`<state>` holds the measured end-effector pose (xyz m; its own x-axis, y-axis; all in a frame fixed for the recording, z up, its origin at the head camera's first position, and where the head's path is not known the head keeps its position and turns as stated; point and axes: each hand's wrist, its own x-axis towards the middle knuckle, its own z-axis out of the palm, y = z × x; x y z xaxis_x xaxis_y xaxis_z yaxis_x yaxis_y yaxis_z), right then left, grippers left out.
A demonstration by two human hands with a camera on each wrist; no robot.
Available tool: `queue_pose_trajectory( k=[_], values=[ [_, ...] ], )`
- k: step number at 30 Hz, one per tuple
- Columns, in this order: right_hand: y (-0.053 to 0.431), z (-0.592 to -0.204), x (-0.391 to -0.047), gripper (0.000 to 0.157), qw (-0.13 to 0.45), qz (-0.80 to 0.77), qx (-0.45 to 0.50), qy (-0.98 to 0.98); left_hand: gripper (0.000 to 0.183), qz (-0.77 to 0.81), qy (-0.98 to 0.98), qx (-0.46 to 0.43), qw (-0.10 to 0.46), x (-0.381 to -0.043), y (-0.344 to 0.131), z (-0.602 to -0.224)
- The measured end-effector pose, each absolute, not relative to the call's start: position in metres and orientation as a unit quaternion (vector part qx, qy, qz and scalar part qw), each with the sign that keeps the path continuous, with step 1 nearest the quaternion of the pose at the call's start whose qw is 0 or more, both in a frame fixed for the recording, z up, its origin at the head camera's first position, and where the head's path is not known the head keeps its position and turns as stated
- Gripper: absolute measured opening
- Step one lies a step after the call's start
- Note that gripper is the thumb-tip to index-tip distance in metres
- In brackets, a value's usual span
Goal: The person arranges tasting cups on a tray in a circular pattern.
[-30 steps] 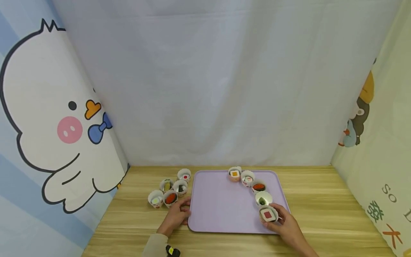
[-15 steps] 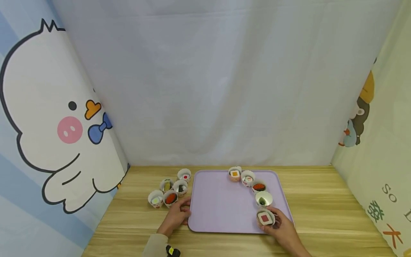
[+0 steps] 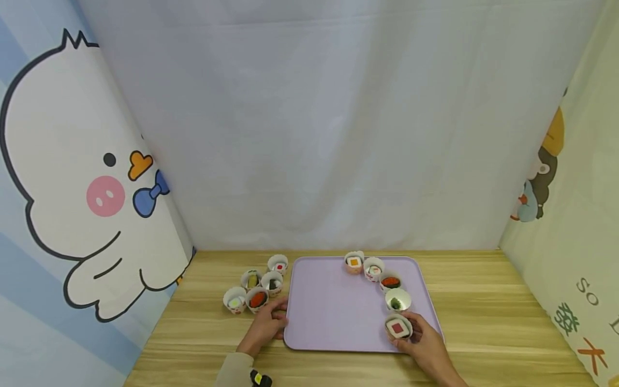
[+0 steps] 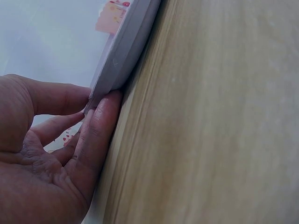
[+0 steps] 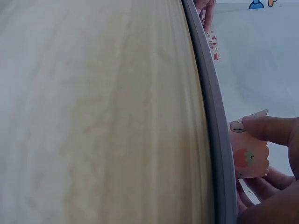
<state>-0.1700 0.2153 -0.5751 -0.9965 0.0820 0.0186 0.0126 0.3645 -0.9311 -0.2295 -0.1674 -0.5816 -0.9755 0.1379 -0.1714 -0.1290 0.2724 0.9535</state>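
In the head view, my right hand (image 3: pixel 425 344) grips a scalloped paper cup (image 3: pixel 398 327) holding a white square sushi piece with a red centre. The cup is at the front right of a lilac tray (image 3: pixel 333 306). Its pink side with a strawberry print (image 5: pixel 250 151) shows between thumb and fingers in the right wrist view. My left hand (image 3: pixel 266 325) is at the tray's left edge. In the left wrist view its fingertips (image 4: pixel 105 109) pinch the tray's rim (image 4: pixel 121 60), low against the wooden table.
Several sushi cups, one with orange roe (image 3: pixel 390 281) and one with green filling (image 3: pixel 397 300), curve along the tray's right side. Left of the tray, several more stand grouped on the table (image 3: pixel 483 312), including a red-topped one (image 3: pixel 257 299). A pale curtain (image 3: pixel 309 134) hangs behind.
My right hand has brought the red-centred sushi cup slightly left and toward the tray's front edge, away from the green-filled cup. The left hand stays at the tray's edge.
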Motion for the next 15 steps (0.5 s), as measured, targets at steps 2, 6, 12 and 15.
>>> queue_pose_trajectory(
  k=[2,6,12,15],
  values=[
    [0.2157,-0.5742,-0.1702,0.065,0.03,0.555,-0.032,-0.831,0.058,0.602,0.791,0.003,0.112,-0.2298,-0.1674,-0.5811],
    [0.2163,-0.5724,-0.1708,0.065,0.026,0.539,-0.035,-0.841,0.058,0.601,0.791,0.005,0.114,-0.2307,-0.1672,-0.5817],
    [0.2159,-0.5726,-0.1724,0.065,0.023,0.55,-0.037,-0.834,0.059,0.602,0.791,0.005,0.111,-0.2301,-0.1668,-0.5824],
    [0.2162,-0.5738,-0.1728,0.066,0.019,0.562,-0.036,-0.826,0.058,0.601,0.792,0.003,0.111,-0.2298,-0.1666,-0.5828]
  ],
)
